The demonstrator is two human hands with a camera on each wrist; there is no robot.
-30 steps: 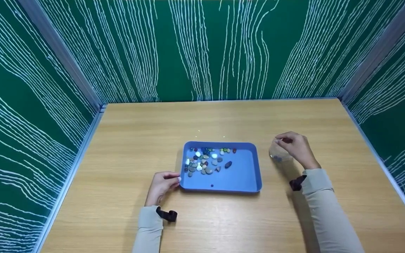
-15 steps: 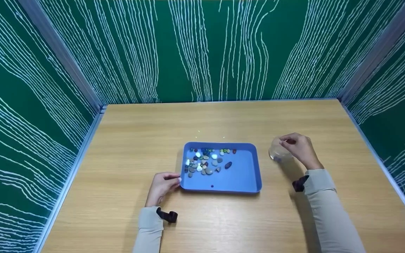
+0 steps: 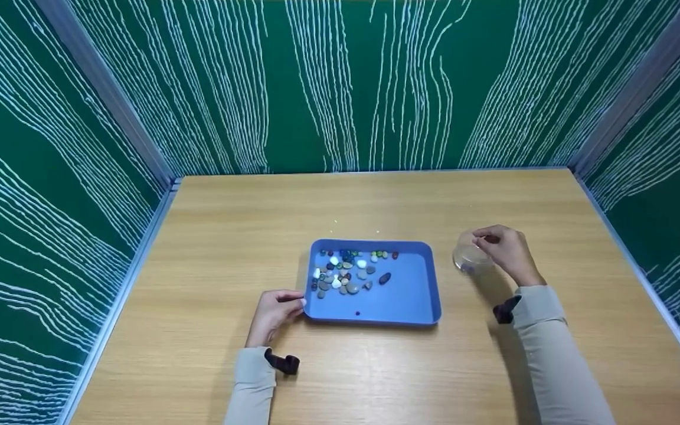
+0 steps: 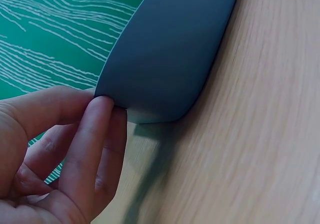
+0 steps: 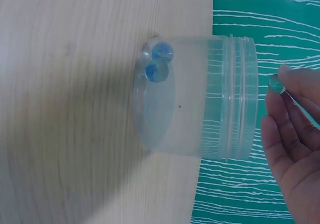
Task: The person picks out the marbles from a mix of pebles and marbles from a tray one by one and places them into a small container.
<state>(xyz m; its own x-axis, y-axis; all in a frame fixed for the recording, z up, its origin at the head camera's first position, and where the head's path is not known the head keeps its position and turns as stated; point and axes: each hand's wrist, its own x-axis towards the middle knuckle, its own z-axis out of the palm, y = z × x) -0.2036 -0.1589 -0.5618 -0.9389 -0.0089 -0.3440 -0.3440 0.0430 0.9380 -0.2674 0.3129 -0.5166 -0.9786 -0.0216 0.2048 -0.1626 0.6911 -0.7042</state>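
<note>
A blue tray (image 3: 399, 295) holds several pebbles (image 3: 352, 288) and glass marbles (image 3: 347, 255), mostly in its left half. At its near left corner my left hand (image 3: 274, 316) pinches the rim between thumb and fingers, as the left wrist view shows up close. To the right of the tray stands a clear plastic jar (image 5: 190, 94), upright and without a lid. Two bluish marbles (image 5: 157, 69) lie on the jar's bottom. Just over the jar's mouth, my right hand (image 3: 505, 251) pinches a green marble (image 5: 276, 84) between thumb and fingertip.
Some tiny pale bits (image 3: 378, 231) lie on the wooden table (image 3: 245, 236) behind the tray. Green panels with white wavy lines (image 3: 304, 88) enclose the table at the back and both sides.
My right hand has shifted slightly right and towards me, staying over the jar's mouth. The left hand and the tray have hardly moved.
</note>
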